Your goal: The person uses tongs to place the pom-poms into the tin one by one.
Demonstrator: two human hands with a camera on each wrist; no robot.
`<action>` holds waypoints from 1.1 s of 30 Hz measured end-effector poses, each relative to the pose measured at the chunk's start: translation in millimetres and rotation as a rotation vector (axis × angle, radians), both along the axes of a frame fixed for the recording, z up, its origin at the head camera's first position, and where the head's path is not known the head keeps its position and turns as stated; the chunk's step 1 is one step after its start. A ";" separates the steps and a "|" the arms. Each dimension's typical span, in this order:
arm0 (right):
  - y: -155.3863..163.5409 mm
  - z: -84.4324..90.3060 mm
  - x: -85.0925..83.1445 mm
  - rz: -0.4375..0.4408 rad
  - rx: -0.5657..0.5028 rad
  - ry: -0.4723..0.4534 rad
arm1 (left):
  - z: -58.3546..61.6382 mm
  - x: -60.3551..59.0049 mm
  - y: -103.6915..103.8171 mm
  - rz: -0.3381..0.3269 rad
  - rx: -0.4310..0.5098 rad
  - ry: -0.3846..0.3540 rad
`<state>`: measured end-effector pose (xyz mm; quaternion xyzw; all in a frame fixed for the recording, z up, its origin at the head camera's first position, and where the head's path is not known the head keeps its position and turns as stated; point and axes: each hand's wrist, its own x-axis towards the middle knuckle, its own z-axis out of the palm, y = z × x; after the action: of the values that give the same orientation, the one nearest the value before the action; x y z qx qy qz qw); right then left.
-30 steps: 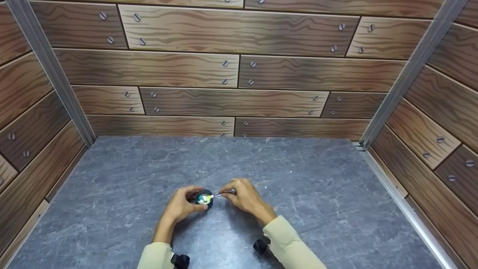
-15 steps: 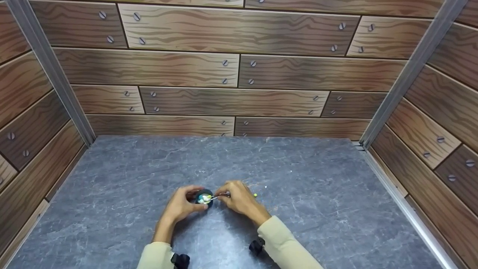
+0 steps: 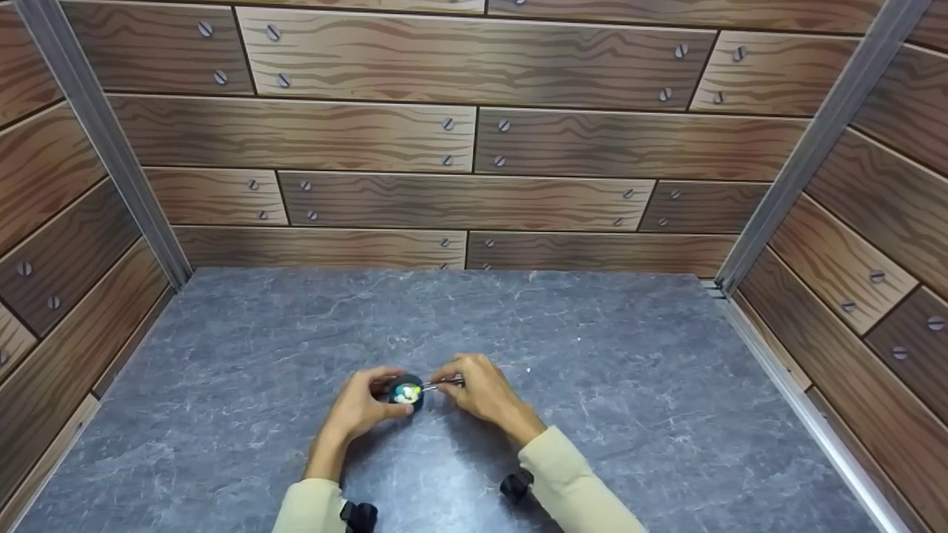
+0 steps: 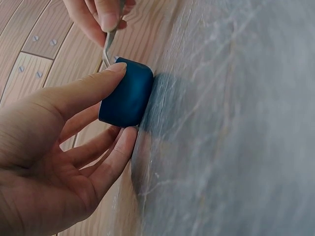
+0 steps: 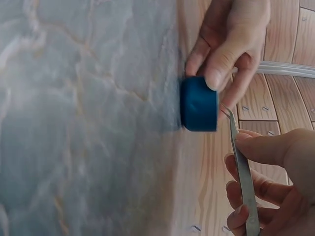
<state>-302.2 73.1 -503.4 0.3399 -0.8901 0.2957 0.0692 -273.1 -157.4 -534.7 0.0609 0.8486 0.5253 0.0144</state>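
My left hand (image 3: 357, 409) holds a small dark blue cup (image 4: 129, 93) on the grey tabletop, its thumb against the near side and fingers round the far side. In the head view, white, yellow and teal bits (image 3: 407, 394) show inside the cup; their exact shape is too small to tell. To the right, my right hand (image 3: 481, 390) pinches bent-tip metal tweezers (image 5: 244, 179) between thumb and fingers. The tweezers' tips are at the cup's right rim in the head view. Whether they grip a bit cannot be told.
Tiny white specks (image 3: 528, 369) lie on the grey marbled table (image 3: 629, 414) right of and beyond my right hand. Wood-patterned walls (image 3: 474, 141) with metal corner posts (image 3: 785, 155) enclose the back and sides. Black cameras (image 3: 516, 485) sit on both wrists.
My right hand moves left with the tweezers into the cup, then back right to its rim. A yellow dot seen beside that hand half a second ago is out of sight. The left hand stays.
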 end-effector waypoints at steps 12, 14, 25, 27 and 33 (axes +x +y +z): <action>37.1 8.0 -2.5 -0.006 -0.026 0.000 | -0.6 0.6 -0.5 0.020 -0.012 0.000; 45.3 7.1 -3.7 -0.004 -0.028 -0.007 | -0.5 0.6 -0.4 0.018 -0.013 0.001; 88.6 3.1 -3.7 -0.067 -0.015 -0.002 | -0.2 0.6 -0.4 0.011 -0.021 0.011; 95.6 2.3 -4.4 -0.077 -0.020 -0.005 | 0.1 0.8 -0.1 0.016 -0.022 0.013; 111.8 -0.3 -7.4 -0.111 -0.038 -0.022 | -0.7 0.1 0.1 0.017 -0.016 0.015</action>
<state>-309.6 184.9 -503.8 0.2853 -0.9025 0.3121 0.0823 -273.0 -157.3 -535.4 0.0576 0.8533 0.5183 0.0042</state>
